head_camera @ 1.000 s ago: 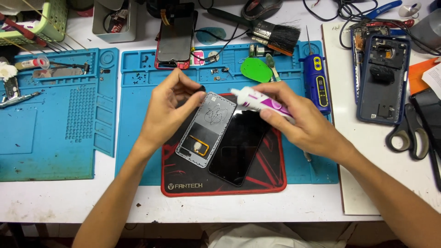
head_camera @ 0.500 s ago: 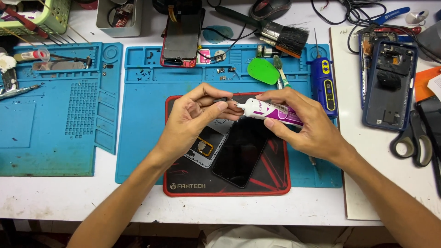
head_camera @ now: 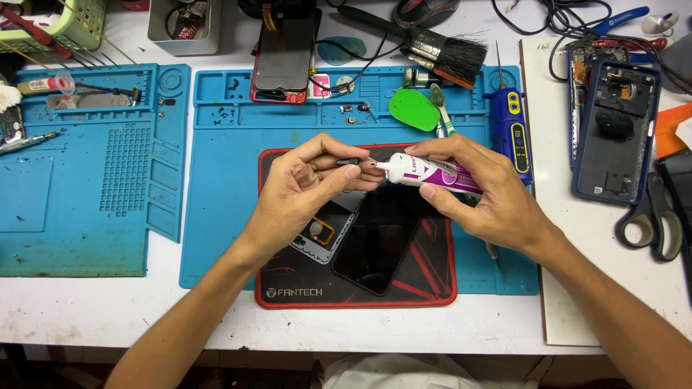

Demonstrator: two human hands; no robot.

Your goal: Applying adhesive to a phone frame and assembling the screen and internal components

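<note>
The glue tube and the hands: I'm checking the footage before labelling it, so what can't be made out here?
Head view:
- Glue tube: rear end hidden inside the right hand.
- Small dark cap: mostly covered by left hand fingers.
- Phone frame: upper part hidden under the left hand.
- Scissors: blades cut off by the right edge.

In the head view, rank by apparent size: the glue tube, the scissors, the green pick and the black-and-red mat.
1. black-and-red mat
2. glue tube, partly hidden by the right hand, and scissors: too alike to rank
3. green pick
</note>
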